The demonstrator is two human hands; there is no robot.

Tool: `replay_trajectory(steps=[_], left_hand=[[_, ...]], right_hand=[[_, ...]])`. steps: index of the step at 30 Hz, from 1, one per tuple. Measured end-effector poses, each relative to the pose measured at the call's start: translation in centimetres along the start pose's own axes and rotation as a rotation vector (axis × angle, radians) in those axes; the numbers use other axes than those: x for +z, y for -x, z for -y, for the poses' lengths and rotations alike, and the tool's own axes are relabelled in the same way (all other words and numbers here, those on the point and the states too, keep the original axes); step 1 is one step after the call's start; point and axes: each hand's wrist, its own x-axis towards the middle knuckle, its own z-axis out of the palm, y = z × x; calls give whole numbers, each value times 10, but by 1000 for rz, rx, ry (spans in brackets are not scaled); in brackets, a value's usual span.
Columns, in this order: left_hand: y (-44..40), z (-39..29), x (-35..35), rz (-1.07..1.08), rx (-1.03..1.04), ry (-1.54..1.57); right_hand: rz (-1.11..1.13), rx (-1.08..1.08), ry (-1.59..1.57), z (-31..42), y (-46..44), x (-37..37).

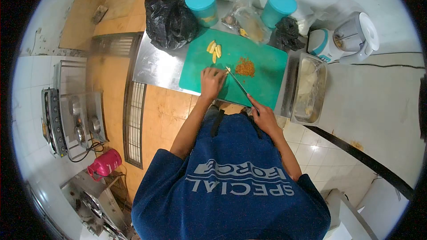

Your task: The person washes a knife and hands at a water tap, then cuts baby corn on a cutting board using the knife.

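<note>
My right hand [265, 118] is wrapped round the handle of a knife [239, 83], its blade slanting up and left over a green cutting board [267, 90]. By the blade's tip, the bent fingers of my left hand [212, 83] press on a small pale yellow piece [227, 70], mostly hidden by the fingertips. Several peeled, finger-shaped yellow pieces [214, 51] lie further back on the board; I cannot make out their kind. To the right of the blade is a heap of finely chopped orange-brown bits [245, 67].
Behind the board stand a black plastic bag [169, 22], two turquoise-lidded tubs [201, 1] [282, 4] and a clear bag [251, 22]. A steel tray [307, 89] and a blender [344, 40] are on the right. A pink gas cylinder [106, 162] sits at lower left.
</note>
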Motion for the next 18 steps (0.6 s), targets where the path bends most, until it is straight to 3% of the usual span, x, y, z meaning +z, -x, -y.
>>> replay_trajectory(steps=[11,18], left_hand=[[3,3,0,-10,0,-15],[9,8,0,-24,17,-11]], right_hand=[[12,7,165,-12,-20,24],[-48,-15,-11,-14,-15,16]])
